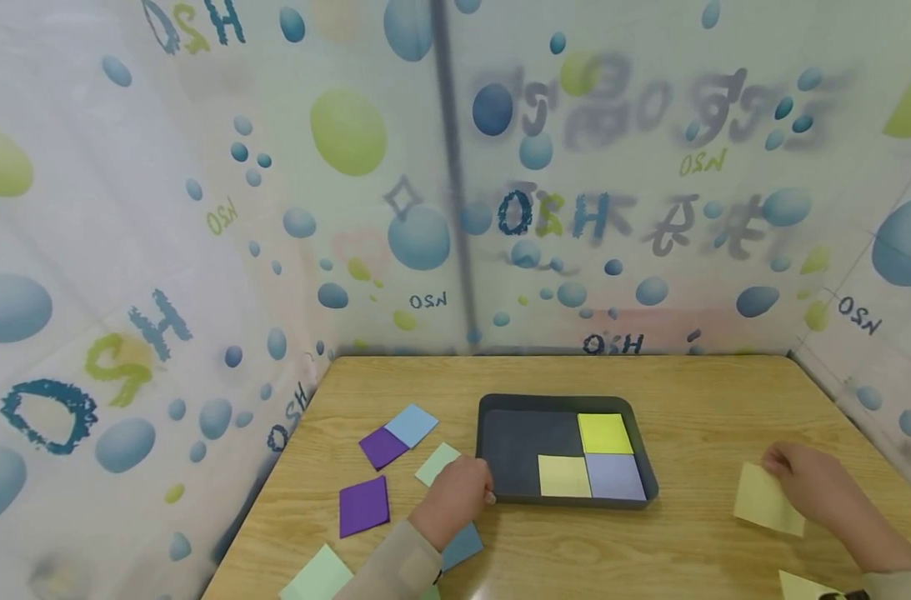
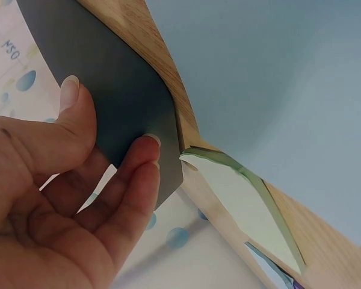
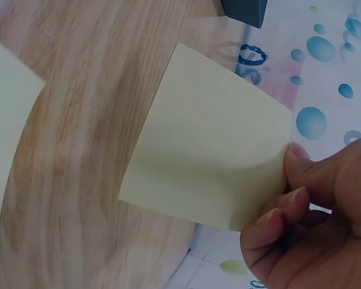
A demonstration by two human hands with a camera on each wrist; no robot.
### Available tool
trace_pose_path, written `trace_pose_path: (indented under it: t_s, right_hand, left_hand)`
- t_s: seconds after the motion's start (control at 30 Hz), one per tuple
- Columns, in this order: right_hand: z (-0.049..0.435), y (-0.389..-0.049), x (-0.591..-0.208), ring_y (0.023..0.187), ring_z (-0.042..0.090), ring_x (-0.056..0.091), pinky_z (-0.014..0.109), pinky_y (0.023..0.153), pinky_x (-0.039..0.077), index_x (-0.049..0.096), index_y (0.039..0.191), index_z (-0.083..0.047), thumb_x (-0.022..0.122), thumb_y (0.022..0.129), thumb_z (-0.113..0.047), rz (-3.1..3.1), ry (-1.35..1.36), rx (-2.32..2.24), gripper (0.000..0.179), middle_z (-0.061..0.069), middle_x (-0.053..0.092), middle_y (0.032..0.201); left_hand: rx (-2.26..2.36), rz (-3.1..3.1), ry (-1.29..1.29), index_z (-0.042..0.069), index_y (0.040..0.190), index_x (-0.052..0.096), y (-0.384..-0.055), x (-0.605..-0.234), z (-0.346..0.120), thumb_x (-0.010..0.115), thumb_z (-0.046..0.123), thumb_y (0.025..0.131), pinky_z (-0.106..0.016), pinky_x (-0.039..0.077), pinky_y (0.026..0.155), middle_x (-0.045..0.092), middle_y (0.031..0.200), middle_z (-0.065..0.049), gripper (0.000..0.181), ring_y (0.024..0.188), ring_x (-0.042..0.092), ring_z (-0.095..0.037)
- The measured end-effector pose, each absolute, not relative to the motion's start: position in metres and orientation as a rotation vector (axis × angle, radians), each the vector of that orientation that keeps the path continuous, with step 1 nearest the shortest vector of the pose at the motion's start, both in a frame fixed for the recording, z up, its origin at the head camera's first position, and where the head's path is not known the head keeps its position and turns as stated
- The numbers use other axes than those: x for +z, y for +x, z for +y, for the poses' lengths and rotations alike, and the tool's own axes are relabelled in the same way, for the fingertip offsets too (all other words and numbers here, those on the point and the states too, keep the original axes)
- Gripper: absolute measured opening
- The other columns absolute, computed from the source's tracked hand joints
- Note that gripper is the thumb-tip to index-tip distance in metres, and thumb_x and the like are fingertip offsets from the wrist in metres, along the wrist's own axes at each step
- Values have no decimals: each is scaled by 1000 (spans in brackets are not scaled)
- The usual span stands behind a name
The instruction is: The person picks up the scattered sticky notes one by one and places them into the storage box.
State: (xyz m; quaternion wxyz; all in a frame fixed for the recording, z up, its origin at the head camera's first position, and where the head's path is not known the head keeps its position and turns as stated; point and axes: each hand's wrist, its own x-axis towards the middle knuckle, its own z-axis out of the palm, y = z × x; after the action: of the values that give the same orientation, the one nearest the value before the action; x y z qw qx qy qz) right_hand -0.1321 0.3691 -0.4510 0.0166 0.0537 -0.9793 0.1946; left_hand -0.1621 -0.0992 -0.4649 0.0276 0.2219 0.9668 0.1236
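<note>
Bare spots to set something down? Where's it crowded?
Free: tabletop between the tray and the pale yellow note in the right hand; the strip between tray and printed backdrop; the tray's floor left of its three squares. Crowded: left of the tray, with the left hand, purple notes, blue notes, green notes.

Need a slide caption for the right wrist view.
Right hand pinches a pale yellow paper square by its edge over the wood-grain table, another sheet at frame left.
</note>
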Motion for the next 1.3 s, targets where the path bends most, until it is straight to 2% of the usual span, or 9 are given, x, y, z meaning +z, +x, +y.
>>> trace_pose_path:
  t_s: [0.37,0.7,0.83,1.1,1.3]
  right_hand:
    - [350,-138,-443,59,10,38,25,53,32,54,85,-6,49,104,-4,-3000,190,655,20,0,43,68]
    - [329,-151,-434,65,16,43,28,56,36,60,93,3,51,103,-3,-3013,213,649,15,2,51,72]
    - [318,-155,-429,65,17,42,29,57,35,59,92,2,51,103,-3,-3018,235,665,15,2,49,72]
    - [302,-164,-420,63,16,41,30,58,34,57,91,-1,50,104,-5,-3007,275,676,16,2,47,71]
    - [288,-173,-411,67,18,45,32,59,37,60,94,2,52,103,-4,-3015,279,694,14,4,52,76]
  left_hand:
    - [368,3001,690,11,77,80,-162,-465,-99,82,12,84,-21,54,59,76,77,1,7,69,68,-8]
    - [364,2997,684,12,76,80,-163,-466,-100,81,12,85,-20,52,57,75,75,2,9,66,66,-7]
    - [373,2985,658,12,79,80,-163,-466,-100,81,13,86,-21,53,58,76,79,0,7,70,69,-9]
    - [366,2983,671,11,78,80,-163,-464,-99,81,13,85,-21,53,58,76,77,1,8,67,67,-8]
    - [360,2996,685,12,77,80,-160,-462,-98,81,12,85,-19,50,56,76,77,1,8,65,66,-6]
